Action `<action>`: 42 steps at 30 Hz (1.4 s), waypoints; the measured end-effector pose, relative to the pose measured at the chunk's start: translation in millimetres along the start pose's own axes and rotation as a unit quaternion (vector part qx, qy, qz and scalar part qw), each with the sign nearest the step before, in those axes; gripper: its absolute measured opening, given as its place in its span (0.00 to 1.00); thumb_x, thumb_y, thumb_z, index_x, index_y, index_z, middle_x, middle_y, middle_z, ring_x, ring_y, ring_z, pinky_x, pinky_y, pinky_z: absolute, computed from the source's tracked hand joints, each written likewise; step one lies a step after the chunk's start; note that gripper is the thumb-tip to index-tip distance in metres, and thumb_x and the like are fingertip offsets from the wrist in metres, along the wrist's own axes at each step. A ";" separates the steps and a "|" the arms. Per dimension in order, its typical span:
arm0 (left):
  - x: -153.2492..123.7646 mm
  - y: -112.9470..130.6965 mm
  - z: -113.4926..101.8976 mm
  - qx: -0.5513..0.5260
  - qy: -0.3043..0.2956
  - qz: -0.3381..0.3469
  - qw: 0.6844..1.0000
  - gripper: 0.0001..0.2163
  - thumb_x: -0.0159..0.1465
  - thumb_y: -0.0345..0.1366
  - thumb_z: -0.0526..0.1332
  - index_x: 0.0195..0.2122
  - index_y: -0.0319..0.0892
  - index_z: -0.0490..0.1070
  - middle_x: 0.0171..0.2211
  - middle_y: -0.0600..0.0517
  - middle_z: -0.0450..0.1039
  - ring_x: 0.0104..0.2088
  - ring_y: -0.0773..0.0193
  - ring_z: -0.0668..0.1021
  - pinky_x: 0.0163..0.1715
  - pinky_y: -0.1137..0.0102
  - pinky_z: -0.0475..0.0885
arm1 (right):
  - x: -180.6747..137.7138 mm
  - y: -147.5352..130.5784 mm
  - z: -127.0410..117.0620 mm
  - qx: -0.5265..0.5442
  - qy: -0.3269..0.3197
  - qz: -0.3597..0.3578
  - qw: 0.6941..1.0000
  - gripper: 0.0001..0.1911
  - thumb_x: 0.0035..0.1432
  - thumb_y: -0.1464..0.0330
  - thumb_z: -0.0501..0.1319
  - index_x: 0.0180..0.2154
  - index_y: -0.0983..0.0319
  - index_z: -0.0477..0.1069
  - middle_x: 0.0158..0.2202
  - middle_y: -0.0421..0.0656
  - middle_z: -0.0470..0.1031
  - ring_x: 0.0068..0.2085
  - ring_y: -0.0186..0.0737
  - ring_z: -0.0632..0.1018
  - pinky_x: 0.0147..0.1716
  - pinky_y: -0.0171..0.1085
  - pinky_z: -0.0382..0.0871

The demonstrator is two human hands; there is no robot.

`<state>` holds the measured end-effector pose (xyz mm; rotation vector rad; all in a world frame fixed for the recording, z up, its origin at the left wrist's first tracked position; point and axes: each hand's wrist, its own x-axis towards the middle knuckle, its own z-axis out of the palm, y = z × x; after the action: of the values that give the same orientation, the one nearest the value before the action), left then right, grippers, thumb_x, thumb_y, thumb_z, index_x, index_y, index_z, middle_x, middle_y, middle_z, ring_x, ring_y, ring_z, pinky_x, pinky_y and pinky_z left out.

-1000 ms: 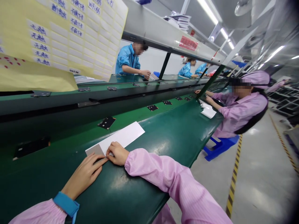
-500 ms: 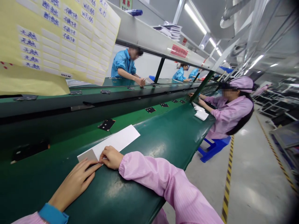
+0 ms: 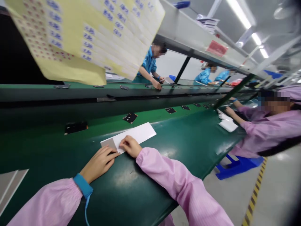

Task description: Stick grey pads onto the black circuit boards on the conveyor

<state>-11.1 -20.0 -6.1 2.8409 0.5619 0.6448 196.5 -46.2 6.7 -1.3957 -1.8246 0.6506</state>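
White strip (image 3: 141, 133), one: lying flat on the green table (image 3: 188, 141), at the centre of this list, long side running from 9 toward 2 o'clock. Grey patch (image 3: 108, 143), one: at the strip's 9 o'clock end.

My left hand (image 3: 100, 161), at between 7 and 8 o'clock of the strip: palm down, fingers laid out over the near edge of the grey patch, unclenched. Blue wristband (image 3: 83, 185), one, with a thin cord, on that wrist.

My right hand (image 3: 130, 146), at 6 o'clock: fingers curled over the strip's near edge, thumb close to the forefinger; whether they are closed on anything, I cannot tell.

Black card (image 3: 130, 118), one, at 12 o'clock, just beyond the strip. Second black card (image 3: 76, 128), between 9 and 10. Further black cards, in a row toward 2.

Grey sheets (image 3: 10, 186), at 8 o'clock, cut off by the edge of view. Yellow sheet (image 3: 89, 40) with handwritten labels, hanging at 11. White papers (image 3: 228, 125), at 3, near a co-worker (image 3: 275, 125) in pink. Blue stool (image 3: 237, 166), between 3 and 4.
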 end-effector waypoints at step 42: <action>0.8 5.7 -2.6 -0.054 0.022 -0.051 0.997 0.12 0.61 0.27 0.56 0.44 0.45 0.72 0.41 0.52 0.69 0.45 0.62 0.69 0.57 0.61 0.57 | 214.8 -3.5 73.5 -0.128 -0.096 0.096 0.982 0.05 0.53 0.71 0.61 0.30 0.64 0.75 0.32 0.42 0.73 0.34 0.33 0.72 0.37 0.31 0.64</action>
<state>-9.7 -24.7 -2.0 2.6844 0.6537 0.6979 106.1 161.7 18.5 -1.7469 -1.9951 0.6867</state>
